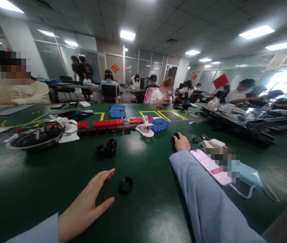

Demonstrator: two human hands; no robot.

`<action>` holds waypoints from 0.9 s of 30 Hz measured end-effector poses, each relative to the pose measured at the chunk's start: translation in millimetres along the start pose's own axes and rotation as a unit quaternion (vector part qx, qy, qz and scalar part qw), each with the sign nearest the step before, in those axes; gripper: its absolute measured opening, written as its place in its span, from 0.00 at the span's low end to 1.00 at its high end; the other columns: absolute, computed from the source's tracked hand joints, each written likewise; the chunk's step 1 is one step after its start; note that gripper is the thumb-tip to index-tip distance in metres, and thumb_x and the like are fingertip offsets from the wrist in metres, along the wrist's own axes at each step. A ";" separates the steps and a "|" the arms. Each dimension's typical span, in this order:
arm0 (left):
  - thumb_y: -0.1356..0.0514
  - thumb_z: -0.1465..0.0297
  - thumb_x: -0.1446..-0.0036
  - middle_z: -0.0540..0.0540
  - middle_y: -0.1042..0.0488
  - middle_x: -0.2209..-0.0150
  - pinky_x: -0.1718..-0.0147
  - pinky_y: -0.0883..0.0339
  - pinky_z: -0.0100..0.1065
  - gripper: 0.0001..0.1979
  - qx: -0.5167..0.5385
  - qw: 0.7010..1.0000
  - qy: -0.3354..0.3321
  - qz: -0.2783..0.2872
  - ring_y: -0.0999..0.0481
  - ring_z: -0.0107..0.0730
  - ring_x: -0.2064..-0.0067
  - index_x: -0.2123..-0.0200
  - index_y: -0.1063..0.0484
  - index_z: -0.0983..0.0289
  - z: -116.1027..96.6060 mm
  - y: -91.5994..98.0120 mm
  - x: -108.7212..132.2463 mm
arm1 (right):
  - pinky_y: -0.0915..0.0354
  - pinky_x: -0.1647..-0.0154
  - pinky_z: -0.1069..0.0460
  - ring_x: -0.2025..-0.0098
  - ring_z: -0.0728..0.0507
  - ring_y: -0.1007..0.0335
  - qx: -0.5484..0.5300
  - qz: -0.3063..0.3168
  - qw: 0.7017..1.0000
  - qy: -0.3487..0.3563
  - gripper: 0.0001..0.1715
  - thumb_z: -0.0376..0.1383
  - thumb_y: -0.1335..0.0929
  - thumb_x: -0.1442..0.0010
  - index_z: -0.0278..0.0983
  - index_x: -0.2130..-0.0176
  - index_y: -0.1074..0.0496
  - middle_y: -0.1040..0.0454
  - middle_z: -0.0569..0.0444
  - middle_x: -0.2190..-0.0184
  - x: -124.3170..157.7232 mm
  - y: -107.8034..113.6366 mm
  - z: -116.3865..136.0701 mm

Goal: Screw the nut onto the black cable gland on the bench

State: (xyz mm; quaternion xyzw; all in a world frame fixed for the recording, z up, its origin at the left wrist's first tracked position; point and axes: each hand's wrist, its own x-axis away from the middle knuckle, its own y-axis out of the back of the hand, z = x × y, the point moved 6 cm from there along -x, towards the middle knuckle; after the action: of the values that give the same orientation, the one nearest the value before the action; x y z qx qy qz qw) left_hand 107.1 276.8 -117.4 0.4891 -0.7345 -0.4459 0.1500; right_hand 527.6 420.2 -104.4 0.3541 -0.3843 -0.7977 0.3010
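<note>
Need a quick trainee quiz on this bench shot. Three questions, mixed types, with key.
1. True or false: the left hand is open beside the single black ring, not touching it.

2. Pick one. The right hand has its fingers on:
A) a small black piece
B) the phone
C) the metal bowl

3. How many blue bins sit on the green table?

Key: 1. True. 2. A. 3. Two.

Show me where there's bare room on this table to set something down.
There's bare tabletop between the black ring cluster and the right hand, and another patch between the left hand and the metal bowl. It's crowded around the phone and along the red strips.
</note>
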 end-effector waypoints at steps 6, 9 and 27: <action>0.46 0.58 0.42 0.55 0.46 0.38 0.44 0.39 0.48 0.31 -0.046 0.998 -0.020 0.032 0.41 0.46 0.40 0.38 0.52 0.53 -3.1 -3.6 -0.1 | 0.37 0.52 0.43 0.52 0.41 0.36 -0.019 -0.004 1.000 -0.001 0.22 0.42 0.36 0.36 0.35 0.46 0.38 0.35 0.47 0.51 -2.7 -3.1 -3.1; 0.46 0.58 0.41 0.56 0.46 0.38 0.44 0.40 0.49 0.31 -0.051 0.998 -0.021 0.032 0.41 0.46 0.40 0.38 0.52 0.54 -4.4 -4.2 -0.6 | 0.39 0.51 0.43 0.51 0.40 0.37 -0.035 -0.021 0.999 -0.011 0.29 0.42 0.34 0.39 0.34 0.43 0.42 0.37 0.45 0.49 -1.4 -1.8 -4.6; 0.45 0.58 0.42 0.58 0.43 0.40 0.44 0.41 0.50 0.30 -0.006 1.000 0.006 0.030 0.40 0.46 0.40 0.38 0.50 0.56 -1.3 -2.8 -4.2 | 0.49 0.43 0.45 0.44 0.38 0.45 -0.148 0.072 0.910 0.381 0.28 0.44 0.34 0.44 0.34 0.47 0.37 0.38 0.44 0.47 119.1 15.9 115.6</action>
State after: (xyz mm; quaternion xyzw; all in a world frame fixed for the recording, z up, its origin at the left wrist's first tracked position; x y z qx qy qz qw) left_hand 111.6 279.4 -118.0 0.4686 -0.7451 -0.4428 0.1706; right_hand 371.2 368.5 -78.5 0.5534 -0.1423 -0.6262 0.5305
